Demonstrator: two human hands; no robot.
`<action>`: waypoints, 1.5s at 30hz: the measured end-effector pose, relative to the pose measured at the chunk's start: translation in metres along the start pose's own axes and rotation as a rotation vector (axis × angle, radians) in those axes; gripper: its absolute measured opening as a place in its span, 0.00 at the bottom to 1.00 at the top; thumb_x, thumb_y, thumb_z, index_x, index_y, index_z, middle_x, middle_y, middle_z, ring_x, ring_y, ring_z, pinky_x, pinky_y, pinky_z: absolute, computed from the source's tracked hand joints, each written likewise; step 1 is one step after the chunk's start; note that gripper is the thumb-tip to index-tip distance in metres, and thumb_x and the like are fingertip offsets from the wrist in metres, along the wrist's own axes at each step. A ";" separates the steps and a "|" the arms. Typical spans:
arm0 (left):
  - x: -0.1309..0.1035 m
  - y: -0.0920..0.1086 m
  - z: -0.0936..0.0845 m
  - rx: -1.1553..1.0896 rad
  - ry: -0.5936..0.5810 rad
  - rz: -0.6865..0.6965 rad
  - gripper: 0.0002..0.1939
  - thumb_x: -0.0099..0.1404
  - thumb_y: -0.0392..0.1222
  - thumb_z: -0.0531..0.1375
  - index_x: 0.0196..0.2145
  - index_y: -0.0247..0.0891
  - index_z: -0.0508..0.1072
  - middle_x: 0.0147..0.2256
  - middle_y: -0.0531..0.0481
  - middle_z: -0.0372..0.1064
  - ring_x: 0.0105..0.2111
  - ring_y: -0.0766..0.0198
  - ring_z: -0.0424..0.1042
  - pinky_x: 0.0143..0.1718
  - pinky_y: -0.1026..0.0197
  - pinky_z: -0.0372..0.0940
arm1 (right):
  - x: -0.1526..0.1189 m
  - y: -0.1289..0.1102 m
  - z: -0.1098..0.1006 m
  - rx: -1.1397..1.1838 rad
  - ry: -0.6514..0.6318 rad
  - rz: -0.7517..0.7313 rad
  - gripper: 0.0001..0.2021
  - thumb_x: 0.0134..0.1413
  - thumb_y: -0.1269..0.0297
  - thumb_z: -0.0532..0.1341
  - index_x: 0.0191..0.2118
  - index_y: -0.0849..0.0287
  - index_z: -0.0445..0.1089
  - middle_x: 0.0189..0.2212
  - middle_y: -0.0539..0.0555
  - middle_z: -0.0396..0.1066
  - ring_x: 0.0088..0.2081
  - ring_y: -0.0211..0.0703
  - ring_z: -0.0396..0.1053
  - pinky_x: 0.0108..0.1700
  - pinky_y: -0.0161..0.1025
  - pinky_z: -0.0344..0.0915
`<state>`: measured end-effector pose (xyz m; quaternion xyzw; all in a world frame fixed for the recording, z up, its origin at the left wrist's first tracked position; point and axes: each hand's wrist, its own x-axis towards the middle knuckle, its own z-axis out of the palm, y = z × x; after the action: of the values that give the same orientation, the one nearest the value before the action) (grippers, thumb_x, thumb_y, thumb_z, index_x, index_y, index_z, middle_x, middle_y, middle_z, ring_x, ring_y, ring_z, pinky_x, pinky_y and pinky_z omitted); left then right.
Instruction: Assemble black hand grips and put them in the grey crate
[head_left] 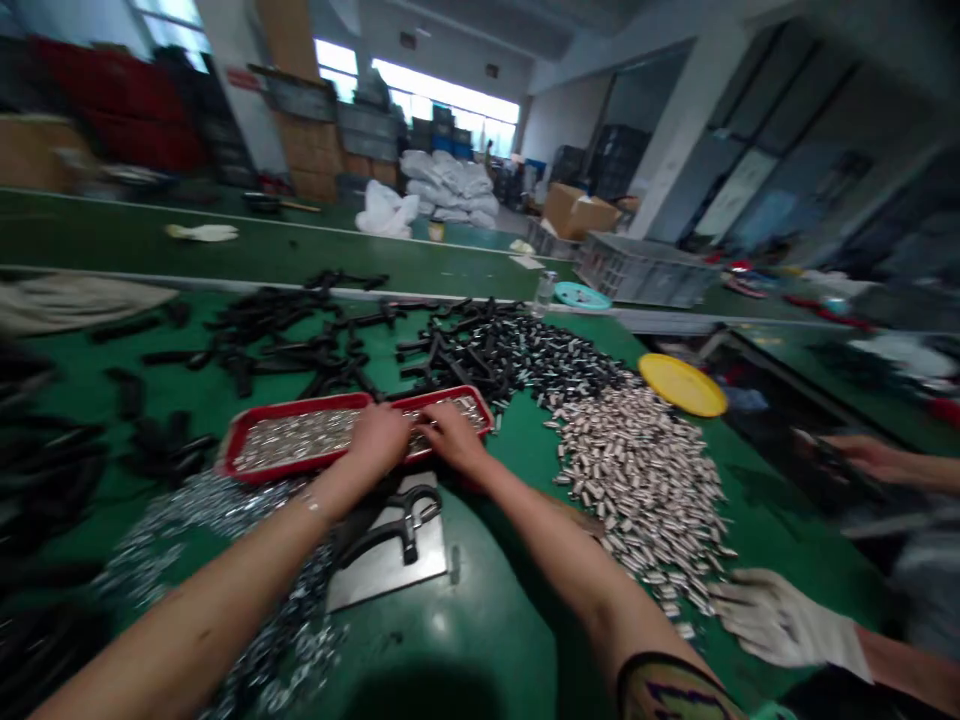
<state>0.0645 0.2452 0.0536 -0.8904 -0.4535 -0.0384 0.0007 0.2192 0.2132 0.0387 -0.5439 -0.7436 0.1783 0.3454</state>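
Two red trays hold small shiny metal parts: a longer one (244, 428) on the left and a shorter one (486, 408) beside it. My left hand (381, 438) is over the gap between the trays, its fingers bent down, their tips hidden. Right beside it, my right hand (451, 432) reaches into the shorter tray with fingers bent together; what they pinch is too small to name. Just below the hands, a black forked part (409, 525) lies on a flat metal plate (431, 562).
Copper-toned cylinders (645, 470) form a pile at the right, near a yellow lid (682, 384). Black parts (300, 345) lie behind the trays, silver pieces (277, 600) at the lower left. A co-worker's gloved hand (780, 618) rests at the pile's right edge.
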 end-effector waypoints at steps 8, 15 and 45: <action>-0.010 0.000 0.017 -0.050 0.072 -0.110 0.12 0.67 0.31 0.55 0.38 0.31 0.80 0.39 0.34 0.77 0.46 0.48 0.70 0.50 0.49 0.60 | -0.055 0.002 -0.015 0.374 0.045 0.161 0.13 0.63 0.54 0.52 0.40 0.58 0.66 0.28 0.50 0.69 0.26 0.39 0.63 0.30 0.36 0.61; -0.019 0.000 0.014 -0.202 0.193 -0.124 0.11 0.70 0.37 0.56 0.40 0.34 0.79 0.39 0.38 0.77 0.46 0.53 0.70 0.51 0.52 0.61 | -0.126 0.001 0.007 0.258 -0.044 0.258 0.12 0.62 0.55 0.55 0.35 0.57 0.68 0.31 0.51 0.71 0.32 0.43 0.68 0.36 0.38 0.63; -0.172 -0.008 -0.011 -0.715 0.572 -0.203 0.10 0.70 0.43 0.58 0.44 0.42 0.78 0.41 0.50 0.79 0.39 0.62 0.77 0.43 0.58 0.70 | -0.069 -0.013 0.037 0.255 -0.188 0.280 0.09 0.63 0.58 0.53 0.35 0.56 0.64 0.26 0.50 0.73 0.22 0.39 0.70 0.27 0.35 0.63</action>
<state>-0.0435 0.1107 0.0529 -0.7396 -0.4781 -0.4361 -0.1851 0.1954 0.1485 -0.0007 -0.5748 -0.6614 0.3671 0.3122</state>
